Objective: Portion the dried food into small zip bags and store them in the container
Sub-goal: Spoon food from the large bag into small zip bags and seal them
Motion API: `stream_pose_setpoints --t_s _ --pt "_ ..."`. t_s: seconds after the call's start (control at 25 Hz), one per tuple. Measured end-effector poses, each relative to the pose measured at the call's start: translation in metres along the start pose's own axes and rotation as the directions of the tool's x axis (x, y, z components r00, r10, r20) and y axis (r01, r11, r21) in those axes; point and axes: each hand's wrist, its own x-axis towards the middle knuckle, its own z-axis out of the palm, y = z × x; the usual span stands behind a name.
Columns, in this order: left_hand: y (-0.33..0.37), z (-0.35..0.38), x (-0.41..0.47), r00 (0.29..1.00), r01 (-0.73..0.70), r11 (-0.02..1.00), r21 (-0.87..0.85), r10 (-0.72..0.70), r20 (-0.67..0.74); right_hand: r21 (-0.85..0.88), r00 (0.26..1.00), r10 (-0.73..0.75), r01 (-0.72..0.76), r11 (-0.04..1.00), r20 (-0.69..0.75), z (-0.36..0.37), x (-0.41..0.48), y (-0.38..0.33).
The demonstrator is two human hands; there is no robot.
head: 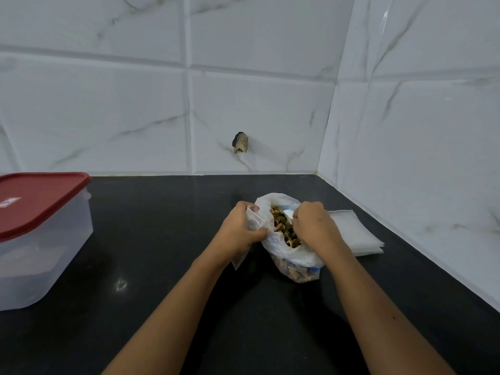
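A large thin plastic bag (286, 253) of brown dried food (284, 226) lies open on the black counter. My left hand (240, 228) grips a small clear zip bag (253, 223) together with the big bag's left rim. My right hand (311, 223) is closed inside the bag's mouth around a white scoop (287, 213), mostly hidden by my fingers. A stack of empty zip bags (357, 234) lies just right of the big bag. The clear container (40, 255) with a red lid (38, 198) stands shut at the left edge.
The black counter (167, 266) ends at white marble-pattern tiled walls behind and on the right, forming a corner. A chipped hole (240, 142) shows in the back wall tile.
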Motion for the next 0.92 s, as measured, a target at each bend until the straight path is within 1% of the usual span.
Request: stream_pose_setpoints --t_s 0.12,0.24,0.36,0.52,0.6,0.76,0.8,0.92 --pt "-0.001 0.000 -0.001 1.000 0.002 1.000 -0.013 -0.002 0.003 0.141 0.998 0.024 -0.031 0.989 0.056 -0.002 0.007 0.005" --pt "-0.003 0.000 0.000 1.000 0.009 0.999 -0.033 -0.008 0.010 0.274 0.989 0.051 -0.089 0.958 0.142 -0.010 0.010 0.011" --pt "-0.003 0.000 0.000 1.000 0.010 0.999 -0.044 -0.009 0.016 0.413 0.975 0.045 -0.133 0.901 0.216 -0.019 0.006 0.013" --pt "-0.004 0.000 -0.001 1.000 0.008 0.998 -0.061 -0.007 0.017 0.536 0.956 0.086 -0.231 0.812 0.282 -0.023 -0.001 0.018" --pt "-0.003 0.000 -0.002 1.000 0.001 0.997 -0.075 0.001 0.022 0.567 0.949 0.114 -0.270 0.778 0.296 -0.020 0.001 0.016" --pt "0.000 0.000 -0.004 1.000 -0.002 0.996 -0.092 0.004 0.014 0.516 0.947 0.170 -0.292 0.805 0.272 -0.014 0.007 0.006" --pt "0.000 0.001 -0.004 1.000 0.002 0.996 -0.088 -0.001 0.012 0.547 0.940 0.177 -0.315 0.776 0.291 -0.013 0.007 0.007" --pt "0.001 0.000 -0.002 1.000 0.026 0.997 -0.072 -0.026 0.002 0.697 0.910 0.183 -0.404 0.593 0.371 -0.019 0.001 0.014"
